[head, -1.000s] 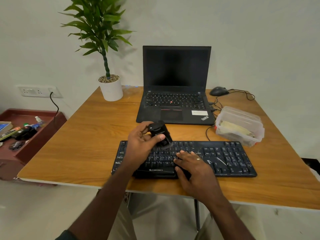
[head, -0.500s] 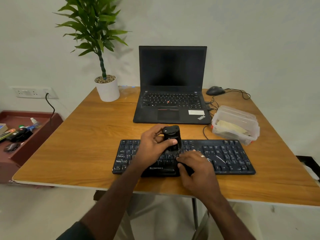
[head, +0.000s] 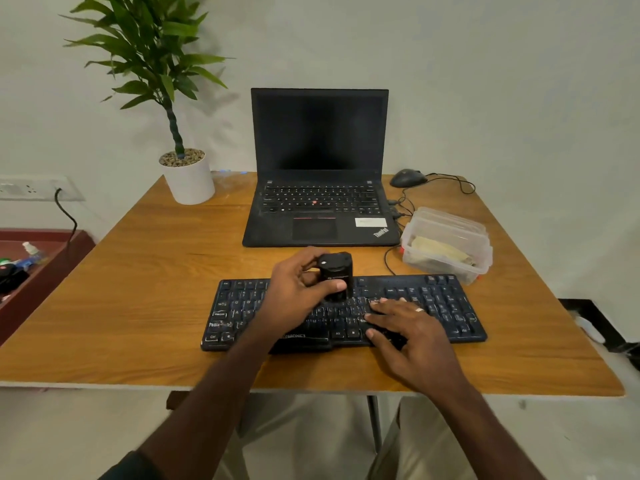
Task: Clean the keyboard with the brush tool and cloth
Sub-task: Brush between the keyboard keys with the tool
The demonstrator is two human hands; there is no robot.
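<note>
Gripping: left hand (head: 294, 292) clamps black cylindrical brush tool (head: 335, 277), upright on keyboard (head: 450, 306), frame centre.
Right hand (head: 412, 336): fingers spread flat on keys.

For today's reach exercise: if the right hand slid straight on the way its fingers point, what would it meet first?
Probably the black cylindrical brush tool gripped by the left hand; the right hand points up-left across the black keyboard. Depth uncertain.

We have a single view, the head camera, worn on the person's head. It looks forward and down across the wooden table (head: 145, 306) toward the far wall. Near the bottom edge we see both forearms close to the lens; the keyboard (head: 450, 306) sits mid-frame, and the laptop (head: 318, 133) lies farther back. The wide angle bends the table's edges at left and right.
</note>
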